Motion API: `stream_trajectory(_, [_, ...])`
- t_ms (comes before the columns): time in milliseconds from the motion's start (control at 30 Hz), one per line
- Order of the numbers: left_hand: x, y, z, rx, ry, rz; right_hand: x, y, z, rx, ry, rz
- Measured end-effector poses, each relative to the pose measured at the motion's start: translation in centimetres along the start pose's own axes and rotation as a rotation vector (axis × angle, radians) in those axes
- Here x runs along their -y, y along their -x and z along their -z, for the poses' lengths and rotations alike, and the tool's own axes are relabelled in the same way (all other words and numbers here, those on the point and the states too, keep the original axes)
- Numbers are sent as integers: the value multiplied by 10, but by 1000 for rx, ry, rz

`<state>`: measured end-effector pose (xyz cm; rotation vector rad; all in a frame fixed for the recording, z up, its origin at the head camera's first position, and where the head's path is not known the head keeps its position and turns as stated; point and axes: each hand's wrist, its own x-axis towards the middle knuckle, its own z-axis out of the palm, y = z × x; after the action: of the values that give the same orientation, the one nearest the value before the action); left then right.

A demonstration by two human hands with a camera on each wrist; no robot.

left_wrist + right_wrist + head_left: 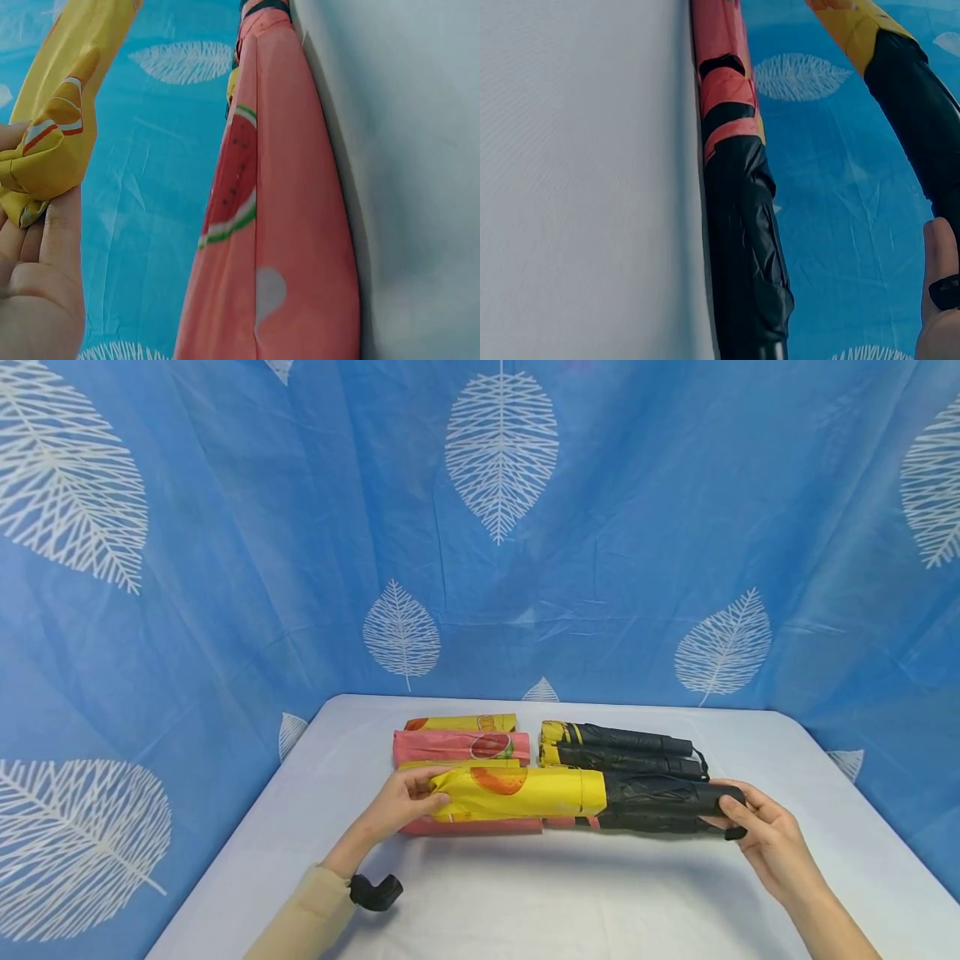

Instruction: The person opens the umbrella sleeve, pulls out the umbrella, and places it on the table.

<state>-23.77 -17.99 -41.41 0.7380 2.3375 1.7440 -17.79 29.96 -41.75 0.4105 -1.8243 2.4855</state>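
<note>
A long folded umbrella, yellow with an orange-slice print on its left half and black on its right, is held level between both hands. My left hand pinches the bunched yellow fabric at its left end. At the black right end, my right hand grips with thumb and fingers. Both wrist views show it raised apart from a pink umbrella with a watermelon print. That umbrella's black section lies along the table, partly hidden in the head view.
Behind the held umbrella lie a pink piece, a yellow piece and black-and-yellow folded umbrellas with wrist straps. They rest on a white table. Blue cloth with white leaf prints hangs around it.
</note>
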Motion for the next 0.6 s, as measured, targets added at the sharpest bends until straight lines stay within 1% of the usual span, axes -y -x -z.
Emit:
stream_trajectory(133, [2, 7, 7, -30, -37, 1, 1, 6, 10, -11, -1, -7])
stream_trajectory(200, [4, 11, 11, -41, -50, -8, 1, 9, 16, -22, -3, -13])
stream_trajectory(267, [5, 14, 14, -49, -51, -19, 2, 11, 22, -27, -14, -22])
stream_trajectory(333, [6, 18, 17, -54, -49, -15, 3, 14, 28, -30, -24, -31])
stream_trajectory(433, [8, 24, 22, -56, -32, 13, 5, 17, 38, -27, -32, -47])
stream_trajectory(600, [16, 33, 30, -64, -17, 67, 7, 22, 51, -49, 5, -94])
